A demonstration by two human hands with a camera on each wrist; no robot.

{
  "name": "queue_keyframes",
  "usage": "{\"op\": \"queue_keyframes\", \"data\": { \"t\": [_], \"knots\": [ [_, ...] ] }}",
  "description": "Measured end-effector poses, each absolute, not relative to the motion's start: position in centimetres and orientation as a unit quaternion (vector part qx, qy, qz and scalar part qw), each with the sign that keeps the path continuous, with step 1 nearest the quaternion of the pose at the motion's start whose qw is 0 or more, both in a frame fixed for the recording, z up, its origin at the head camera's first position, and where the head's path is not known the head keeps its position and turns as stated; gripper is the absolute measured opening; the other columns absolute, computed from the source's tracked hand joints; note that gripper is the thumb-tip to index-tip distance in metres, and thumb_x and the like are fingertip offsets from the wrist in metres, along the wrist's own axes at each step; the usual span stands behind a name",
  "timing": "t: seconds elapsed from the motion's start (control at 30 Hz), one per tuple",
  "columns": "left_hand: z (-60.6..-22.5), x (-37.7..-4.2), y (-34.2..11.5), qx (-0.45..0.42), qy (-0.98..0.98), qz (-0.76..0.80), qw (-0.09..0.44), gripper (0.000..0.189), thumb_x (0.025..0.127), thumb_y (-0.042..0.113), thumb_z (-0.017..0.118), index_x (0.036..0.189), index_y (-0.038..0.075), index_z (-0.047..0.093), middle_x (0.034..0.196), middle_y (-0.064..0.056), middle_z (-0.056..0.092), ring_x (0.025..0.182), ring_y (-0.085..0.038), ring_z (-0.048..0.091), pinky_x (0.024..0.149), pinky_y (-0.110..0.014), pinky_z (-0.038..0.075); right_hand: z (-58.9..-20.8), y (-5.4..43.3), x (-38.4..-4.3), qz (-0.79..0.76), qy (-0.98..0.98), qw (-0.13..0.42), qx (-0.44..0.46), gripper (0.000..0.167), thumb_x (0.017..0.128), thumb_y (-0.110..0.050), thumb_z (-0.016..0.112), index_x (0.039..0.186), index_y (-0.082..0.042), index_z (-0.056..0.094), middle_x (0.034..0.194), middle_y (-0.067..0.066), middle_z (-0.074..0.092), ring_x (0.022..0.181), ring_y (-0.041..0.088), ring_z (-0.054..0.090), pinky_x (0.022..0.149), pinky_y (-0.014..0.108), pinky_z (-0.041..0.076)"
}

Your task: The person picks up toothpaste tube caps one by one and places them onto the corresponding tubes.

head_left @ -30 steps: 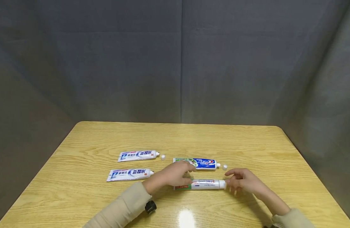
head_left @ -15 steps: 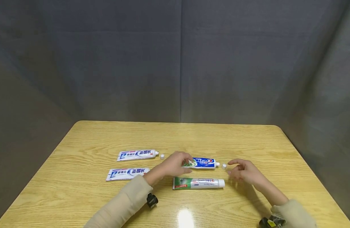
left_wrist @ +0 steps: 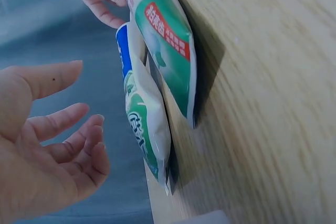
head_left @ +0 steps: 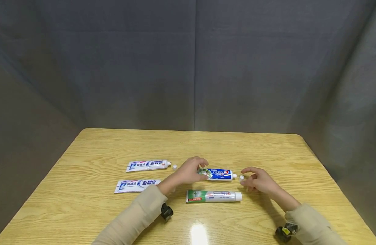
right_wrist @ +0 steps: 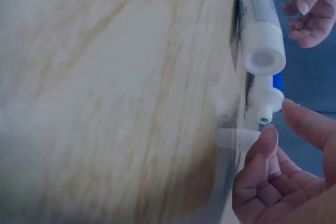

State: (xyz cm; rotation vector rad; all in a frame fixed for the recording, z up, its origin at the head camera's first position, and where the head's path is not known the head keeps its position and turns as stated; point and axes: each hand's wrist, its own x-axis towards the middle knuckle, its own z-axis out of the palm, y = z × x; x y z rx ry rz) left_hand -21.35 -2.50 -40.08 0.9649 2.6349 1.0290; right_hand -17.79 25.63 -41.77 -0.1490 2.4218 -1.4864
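Observation:
My left hand (head_left: 188,172) is over the tail end of a blue, green and white toothpaste tube (head_left: 220,174) lying flat. In the left wrist view its thumb and fingers stand apart, with a gap between them and that tube. The tube's nozzle is bare and points right. Just past the nozzle sits a small white cap (head_left: 241,178). My right hand (head_left: 260,181) is beside this cap, thumb and fingers apart. From the right wrist view, a bent fingertip partly covers the cap (right_wrist: 239,138); whether they touch I cannot tell.
Nearer me lies a capped green and silver toothpaste tube (head_left: 214,196). On the left are two white and blue toothpaste tubes, the far one (head_left: 149,165) with a loose cap (head_left: 174,167) by its nozzle and the near one (head_left: 136,186) partly behind my left arm. Grey curtains surround the wooden table (head_left: 249,149).
My left hand has moved away from the capped green and silver tube, farther out to the blue, green and white one. My right hand has shifted farther out to the small cap.

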Motion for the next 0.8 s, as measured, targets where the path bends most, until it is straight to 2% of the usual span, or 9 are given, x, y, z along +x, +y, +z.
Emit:
{"op": "queue_keyframes", "data": {
  "t": [0.3,0.8],
  "knots": [
    [-40.2,-22.4,-2.4,0.316,0.883,0.335,0.091,0.041,0.081,0.017,0.069,0.115,-0.001,0.057,0.104,-0.014,0.058,0.090,-0.024,0.055,0.075,-0.031,0.045,-42.1,25.3,-18.4,-0.497,0.855,0.144,-0.032,0.043,0.082,-0.008,0.065,0.118,0.009,0.049,0.064,0.006,0.052,0.057,0.018,0.050,0.050,0.029,0.041],
    [-41.0,-23.2,-1.6,0.295,0.895,0.316,0.109,0.043,0.077,0.018,0.072,0.114,0.001,0.059,0.104,-0.012,0.058,0.096,-0.023,0.053,0.078,-0.032,0.043,-42.3,25.1,-18.5,-0.500,0.856,0.125,-0.042,0.026,0.084,-0.005,0.062,0.106,0.009,0.055,0.063,0.005,0.051,0.054,0.015,0.046,0.044,0.025,0.035]
  ]
}}
